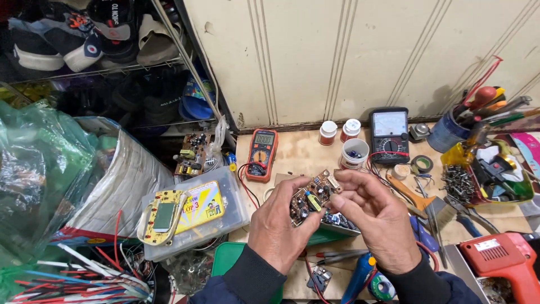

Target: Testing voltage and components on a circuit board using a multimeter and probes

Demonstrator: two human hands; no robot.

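A small brown circuit board [310, 197] studded with capacitors and other parts is held up over the workbench between both hands. My left hand [279, 225] grips its lower left edge from beneath. My right hand [378, 217] pinches its right side, thumb and fingers curled over the edge. Both wrists wear dark sleeves. Under the board lies another dark board [341, 221] on the bench.
An orange digital multimeter [262, 153] and a black analog meter [389, 135] sit on the wooden bench [298, 152]. A brush [424, 204], pliers, a tool cup [450, 130], a screw tray [458, 183] and a red drill [503, 259] crowd the right. A clear plastic box [191, 217] sits left.
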